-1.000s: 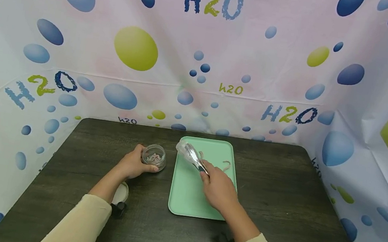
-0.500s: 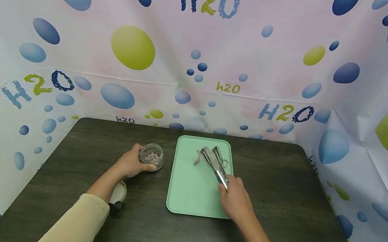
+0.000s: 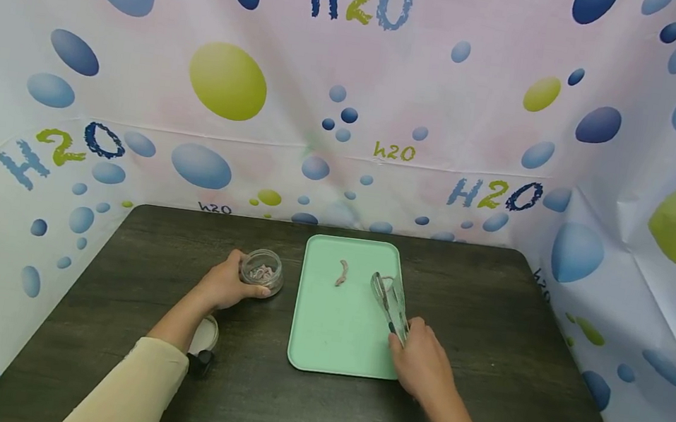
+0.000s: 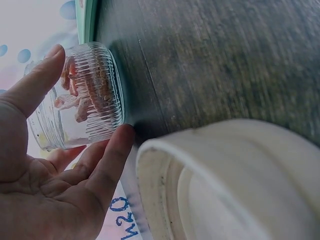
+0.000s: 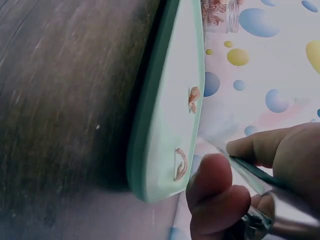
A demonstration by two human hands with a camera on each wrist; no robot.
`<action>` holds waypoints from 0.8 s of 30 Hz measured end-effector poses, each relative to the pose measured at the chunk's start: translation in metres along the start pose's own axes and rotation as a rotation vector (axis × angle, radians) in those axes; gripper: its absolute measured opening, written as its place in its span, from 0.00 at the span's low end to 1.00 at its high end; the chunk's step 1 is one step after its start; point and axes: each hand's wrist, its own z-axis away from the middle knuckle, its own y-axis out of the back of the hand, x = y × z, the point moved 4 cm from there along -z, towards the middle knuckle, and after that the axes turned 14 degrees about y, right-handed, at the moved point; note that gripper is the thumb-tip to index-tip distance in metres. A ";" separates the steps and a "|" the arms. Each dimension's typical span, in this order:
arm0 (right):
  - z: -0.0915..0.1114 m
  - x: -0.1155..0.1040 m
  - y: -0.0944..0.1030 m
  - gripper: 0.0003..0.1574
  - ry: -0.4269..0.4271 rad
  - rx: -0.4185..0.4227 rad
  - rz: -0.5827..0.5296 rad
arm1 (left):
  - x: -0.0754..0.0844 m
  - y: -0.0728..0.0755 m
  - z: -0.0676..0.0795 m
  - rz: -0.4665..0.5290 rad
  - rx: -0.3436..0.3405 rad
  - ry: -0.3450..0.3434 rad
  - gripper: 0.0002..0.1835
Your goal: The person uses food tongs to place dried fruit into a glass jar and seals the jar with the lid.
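Note:
My left hand (image 3: 228, 287) grips a clear ribbed glass jar (image 4: 102, 90), thumb on one side and fingers on the other. Several small pinkish curled pieces that look like shrimp (image 4: 82, 102) lie inside it. In my right hand (image 3: 425, 365) is a pair of metal tongs (image 3: 387, 308), its tips spread over the right side of a mint-green tray (image 3: 327, 345). One curled piece (image 3: 342, 273) lies on the tray left of the tongs. Another (image 5: 181, 165), partly behind the tong tips in the head view, lies at the right; whether the tips touch it is unclear.
A whitish round lid (image 3: 205, 335) rests on the dark wooden table (image 3: 249, 399), beside my left wrist. Behind the table hangs a patterned sheet (image 3: 354, 85), which also covers both sides.
My right hand has carried the tongs from the tray's upper left to its right side. The tong tips have spread, uncovering the left piece. My left hand stays on the jar.

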 end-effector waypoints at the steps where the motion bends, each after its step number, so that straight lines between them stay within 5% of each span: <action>1: 0.000 -0.001 0.000 0.33 0.002 0.000 0.007 | 0.000 0.000 0.000 0.000 0.000 0.000 0.51; 12: -0.001 -0.003 -0.005 0.38 0.026 -0.037 0.029 | -0.001 0.000 -0.001 0.004 0.001 -0.006 0.50; 24: -0.008 0.004 -0.003 0.26 0.044 -0.001 0.145 | -0.001 0.000 -0.001 -0.002 0.006 -0.004 0.50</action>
